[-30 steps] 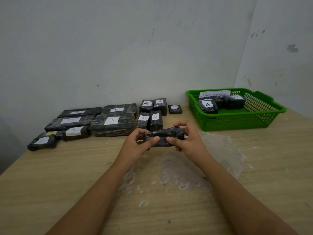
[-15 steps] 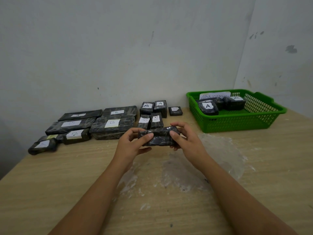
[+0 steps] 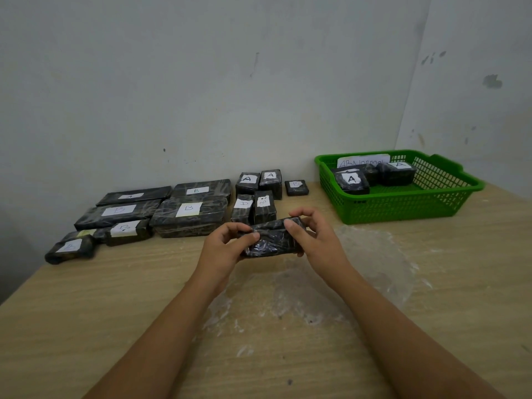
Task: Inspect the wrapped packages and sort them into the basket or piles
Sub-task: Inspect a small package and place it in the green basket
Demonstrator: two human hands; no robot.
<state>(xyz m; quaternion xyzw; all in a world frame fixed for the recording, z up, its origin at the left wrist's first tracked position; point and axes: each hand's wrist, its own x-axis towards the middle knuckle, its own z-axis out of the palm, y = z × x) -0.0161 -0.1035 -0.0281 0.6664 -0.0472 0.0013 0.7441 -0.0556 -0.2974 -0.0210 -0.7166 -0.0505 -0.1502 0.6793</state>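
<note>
Both hands are gripping one black wrapped package [image 3: 272,239] above the table [image 3: 86,298]. The left hand [image 3: 223,249] is pinching its left end; the right hand [image 3: 312,240] is clamping its right end, thumb on top. Clear film [image 3: 359,272] is lying beneath. The basket [image 3: 403,205] is sitting at right, holding packages marked A. Labelled piles [image 3: 187,211] are lying along the wall.
</note>
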